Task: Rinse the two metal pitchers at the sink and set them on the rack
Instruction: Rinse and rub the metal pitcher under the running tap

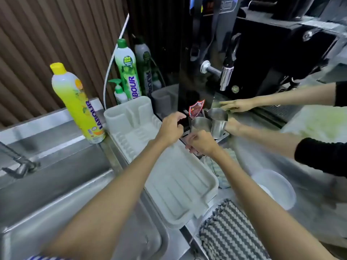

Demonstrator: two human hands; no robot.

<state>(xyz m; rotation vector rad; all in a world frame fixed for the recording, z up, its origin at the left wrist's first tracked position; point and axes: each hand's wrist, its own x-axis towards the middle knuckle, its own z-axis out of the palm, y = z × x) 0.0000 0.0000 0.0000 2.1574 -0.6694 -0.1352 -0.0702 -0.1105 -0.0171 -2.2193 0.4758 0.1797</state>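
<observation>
The person's left hand (171,128) hovers with fingers loosely curled and nothing in it, just left of the nearer shiny steel pitcher (200,124). The right hand (203,145) is curled low against that pitcher's near side; the blur makes it impossible to tell whether it grasps the pitcher or only touches it. A second shiny steel pitcher (218,121) stands upright, touching the first on its right. Another person's hand (232,126), on a black-sleeved arm, is at its far side. Both pitchers are at the foot of a tall black drinks machine (262,53) with a steel spout (226,76), just beyond the far corner of the rack and well apart from the sink. The other person's second hand (237,106) lies flat on the counter under the machine. Beneath the reaching forearms is a ribbed white plastic dish rack (169,181). Left of it is the stainless steel sink (56,184) with its metal tap (20,166). On the ledge behind stand a yellow dish soap bottle (78,104), a white bottle with a green cap (125,68) and a small white pump bottle (119,91). Right of the rack lie a green-striped cloth (221,166), a round white plastic bowl (276,188) and a grey and white zigzag cloth (231,231).
</observation>
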